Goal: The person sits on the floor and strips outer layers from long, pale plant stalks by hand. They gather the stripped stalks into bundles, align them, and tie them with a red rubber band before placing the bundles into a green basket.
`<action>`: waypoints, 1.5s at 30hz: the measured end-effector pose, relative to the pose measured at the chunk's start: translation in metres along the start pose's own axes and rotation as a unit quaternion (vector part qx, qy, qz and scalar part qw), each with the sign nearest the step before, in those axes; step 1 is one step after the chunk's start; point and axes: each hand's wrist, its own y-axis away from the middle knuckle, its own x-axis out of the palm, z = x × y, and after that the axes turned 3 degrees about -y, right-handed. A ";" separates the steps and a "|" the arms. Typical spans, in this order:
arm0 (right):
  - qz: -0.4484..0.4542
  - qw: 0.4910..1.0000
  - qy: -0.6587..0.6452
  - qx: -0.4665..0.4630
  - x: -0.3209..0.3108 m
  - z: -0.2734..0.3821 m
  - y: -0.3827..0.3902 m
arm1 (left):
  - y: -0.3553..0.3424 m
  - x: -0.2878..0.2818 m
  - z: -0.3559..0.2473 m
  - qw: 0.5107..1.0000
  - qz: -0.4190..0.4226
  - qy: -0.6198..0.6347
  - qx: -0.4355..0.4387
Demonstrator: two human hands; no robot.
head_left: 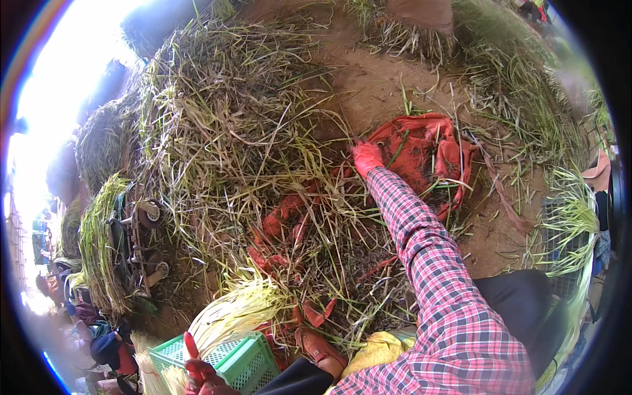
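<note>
My right hand (367, 158), in a red glove, reaches out at the edge of a large heap of cut green stalks (230, 112). Its fingertips blur among thin stalks, so their grip is unclear. Beside it lies a crumpled, soil-stained red cloth (415, 148), with a few loose stalks on top. At the lower left, my left hand (207, 382) is gloved in dark red, partly cut off by the picture's edge. One finger stretches upward, and I see nothing held. Next to it, pale trimmed stalks (240, 306) rest across a green plastic crate (247, 362).
A shoe (320, 349) and a yellow cloth or bag (375, 352) are close to my body. A stalk bundle (102, 243) hangs by a wheeled cart (141, 247) at left. Pale-green stalks (573, 220) lie over a dark crate (556, 263) at right. Other people sit at far left.
</note>
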 end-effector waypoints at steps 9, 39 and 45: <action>0.017 0.886 -0.455 0.087 -0.084 0.016 0.011 | 0.021 -0.002 -0.004 0.999 0.030 0.027 -0.005; 0.353 0.205 -0.888 0.213 -0.367 0.306 0.327 | 0.055 -0.043 0.064 0.939 0.007 -0.307 0.157; 0.302 0.268 -0.898 0.174 -0.371 0.310 0.331 | 0.059 -0.060 0.076 0.956 0.042 -0.259 0.128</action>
